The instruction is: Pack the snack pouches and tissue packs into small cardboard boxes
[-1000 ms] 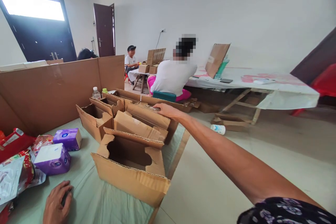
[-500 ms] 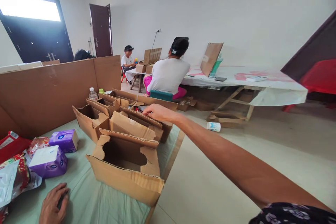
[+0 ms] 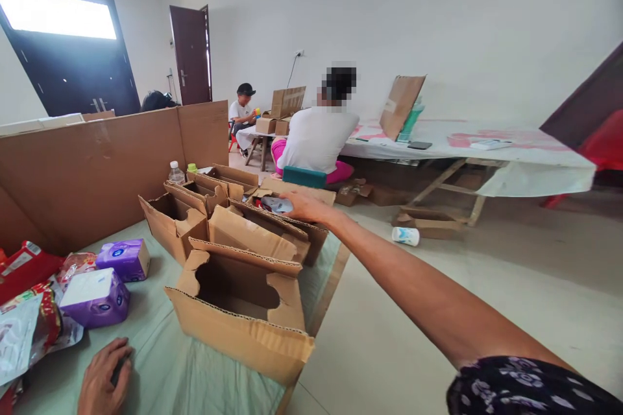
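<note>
My right hand (image 3: 307,208) reaches over the far cardboard boxes, its fingers closed on the edge of a silvery-white packet (image 3: 278,205) with some red on it. The packet lies at the mouth of a far box; its lower part is hidden. My left hand (image 3: 106,375) rests on the green table cover with fingers loosely bent and thumb apart, and a dark patch shows beneath the thumb. Nearest me stands an open cardboard box (image 3: 241,331) with cut-out sides. Beyond it is another open box (image 3: 250,233), and a smaller one (image 3: 168,233) is to its left.
Two purple tissue packs (image 3: 96,298) and several shiny food bags (image 3: 41,324) lie at left. A tall cardboard panel (image 3: 87,181) lines the table's far side, near a clear bottle (image 3: 176,174). A seated person (image 3: 324,136) faces away; a white canister (image 3: 405,236) lies on the floor.
My right hand has shifted slightly and now grips the silvery packet, which shows more above the box. My left hand stays on the table. The view has turned slightly left.
</note>
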A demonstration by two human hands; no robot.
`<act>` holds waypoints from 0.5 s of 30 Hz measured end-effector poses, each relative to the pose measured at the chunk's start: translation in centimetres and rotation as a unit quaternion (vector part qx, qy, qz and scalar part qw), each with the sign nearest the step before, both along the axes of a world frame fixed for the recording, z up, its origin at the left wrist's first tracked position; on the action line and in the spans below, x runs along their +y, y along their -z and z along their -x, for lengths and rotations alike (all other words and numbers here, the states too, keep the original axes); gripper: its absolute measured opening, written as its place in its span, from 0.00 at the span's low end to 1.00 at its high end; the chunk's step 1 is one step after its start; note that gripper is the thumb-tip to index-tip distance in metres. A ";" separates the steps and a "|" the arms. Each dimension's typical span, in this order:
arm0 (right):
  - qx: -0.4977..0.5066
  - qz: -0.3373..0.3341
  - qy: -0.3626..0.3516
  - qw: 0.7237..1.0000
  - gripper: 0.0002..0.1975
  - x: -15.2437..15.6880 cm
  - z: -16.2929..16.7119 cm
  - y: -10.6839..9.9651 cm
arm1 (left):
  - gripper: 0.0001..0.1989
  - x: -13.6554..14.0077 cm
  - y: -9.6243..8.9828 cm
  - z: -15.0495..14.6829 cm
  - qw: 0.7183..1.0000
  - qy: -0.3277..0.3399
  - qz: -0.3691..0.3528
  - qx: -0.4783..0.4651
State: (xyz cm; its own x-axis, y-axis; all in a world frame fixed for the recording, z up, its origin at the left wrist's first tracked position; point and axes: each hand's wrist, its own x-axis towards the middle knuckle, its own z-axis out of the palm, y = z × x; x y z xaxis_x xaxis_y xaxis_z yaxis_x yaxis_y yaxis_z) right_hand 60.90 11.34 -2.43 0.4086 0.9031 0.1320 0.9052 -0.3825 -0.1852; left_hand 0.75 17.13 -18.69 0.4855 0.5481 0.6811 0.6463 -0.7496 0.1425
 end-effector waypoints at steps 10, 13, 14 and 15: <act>-0.016 0.040 -0.025 0.999 0.27 0.3 -0.5 0.2 | 0.24 0.0 0.0 0.0 1.000 -0.004 0.011 0.006; -0.006 0.039 -0.067 0.997 0.23 0.4 -1.0 0.4 | 0.24 -0.1 0.1 0.0 1.000 -0.010 0.019 -0.001; -0.005 0.036 -0.076 0.996 0.23 0.4 -1.2 0.6 | 0.24 -0.2 0.1 0.0 1.000 -0.013 0.025 -0.001; -0.005 0.031 -0.082 0.996 0.23 0.4 -1.3 0.8 | 0.24 -0.2 0.1 0.1 0.999 -0.017 0.031 0.000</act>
State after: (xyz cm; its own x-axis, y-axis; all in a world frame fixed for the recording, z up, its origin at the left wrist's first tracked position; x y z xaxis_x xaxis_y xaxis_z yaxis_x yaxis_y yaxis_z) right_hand 62.24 11.76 -3.21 0.2548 0.9640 0.0765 0.9578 -0.2408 -0.1570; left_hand 0.70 16.96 -18.83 0.4659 0.6046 0.6461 0.6705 -0.7177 0.1881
